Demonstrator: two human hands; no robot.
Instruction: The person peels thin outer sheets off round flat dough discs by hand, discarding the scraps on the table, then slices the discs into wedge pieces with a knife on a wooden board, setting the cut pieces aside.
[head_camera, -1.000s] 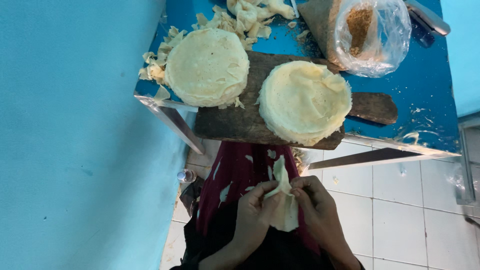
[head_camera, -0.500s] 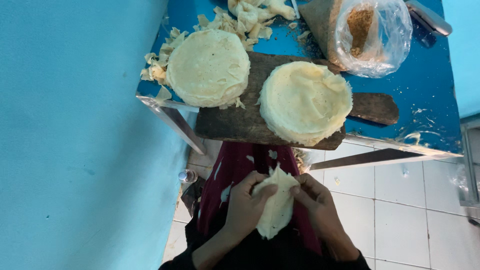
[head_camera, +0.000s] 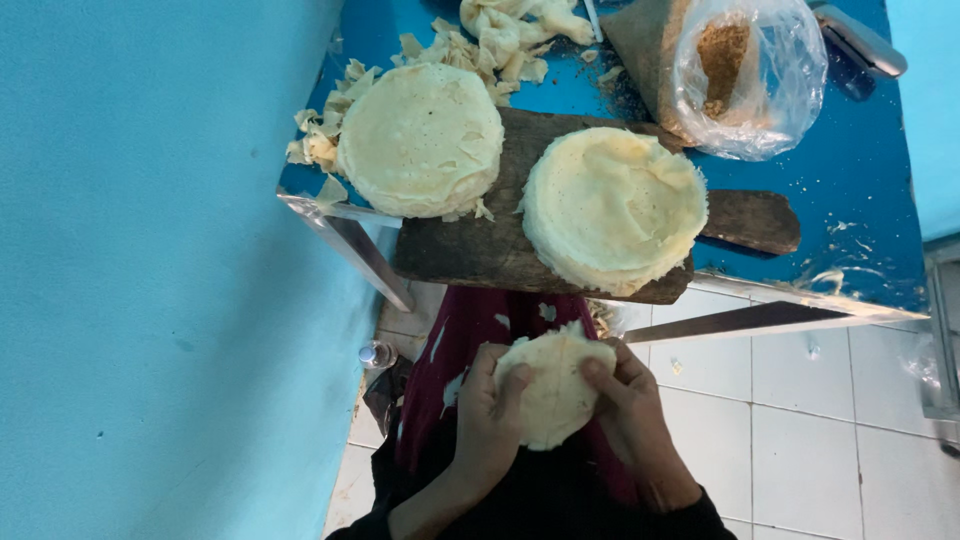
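Both hands meet nearest, over the lap: left hand (head_camera: 487, 420) and right hand (head_camera: 630, 412) each keep a grip pinching a pale round dough wrapper (head_camera: 552, 392), whose lower edge is hidden behind the fingers. Farther off, two stacks of wrappers (head_camera: 612, 205) sit on a dark wooden board (head_camera: 470, 245) on the blue surface (head_camera: 850, 190). At far right, a clear plastic bag (head_camera: 775, 85) holds brown filling, its top cut off.

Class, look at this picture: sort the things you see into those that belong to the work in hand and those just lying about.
In use:
left hand
right hand
round dough sheet held by both
two stacks of sheets
wooden board

Lying about:
dough scraps
plastic bag of brown powder
small bottle
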